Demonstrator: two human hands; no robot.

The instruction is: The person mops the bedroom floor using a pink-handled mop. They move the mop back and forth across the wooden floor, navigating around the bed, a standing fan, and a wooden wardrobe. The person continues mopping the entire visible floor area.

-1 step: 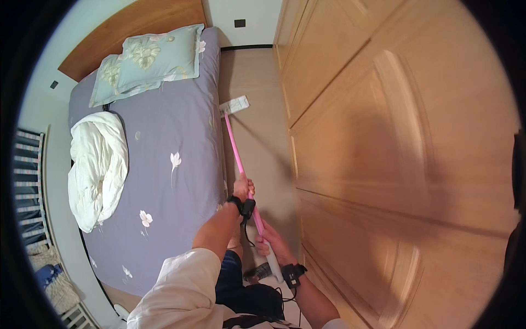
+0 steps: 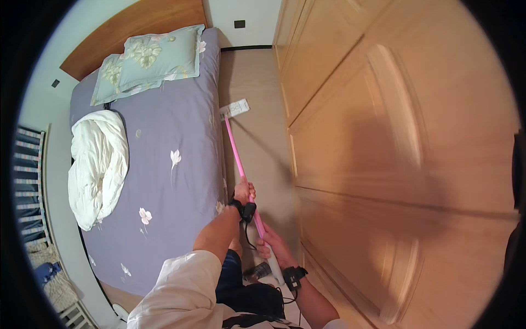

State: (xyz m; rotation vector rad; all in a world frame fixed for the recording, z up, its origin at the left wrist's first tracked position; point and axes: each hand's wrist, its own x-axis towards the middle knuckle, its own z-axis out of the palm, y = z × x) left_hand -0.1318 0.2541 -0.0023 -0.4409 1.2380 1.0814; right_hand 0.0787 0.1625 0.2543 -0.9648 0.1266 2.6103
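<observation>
A flat mop with a pink handle [image 2: 234,147] slants from near my body up to the floor beside the bed. Its flat white head [image 2: 236,108] lies on the floor, with one end close against the bed's side. My left hand [image 2: 244,191] is closed round the middle of the handle. Lower down, my right hand [image 2: 274,248] grips it just above the pale grey end section [image 2: 273,267]. Both wrists wear black straps with small boxes and cables.
On the left stands a bed [image 2: 164,208] with a purple floral sheet, green pillows [image 2: 160,59] and a bunched white quilt [image 2: 98,170]. Wooden wardrobe doors [image 2: 350,142] line the right. A strip of brown floor [image 2: 257,77] runs between them, up to the far wall.
The mop head sits very slightly nearer to me than before. My hands keep their places on the handle and have hardly moved.
</observation>
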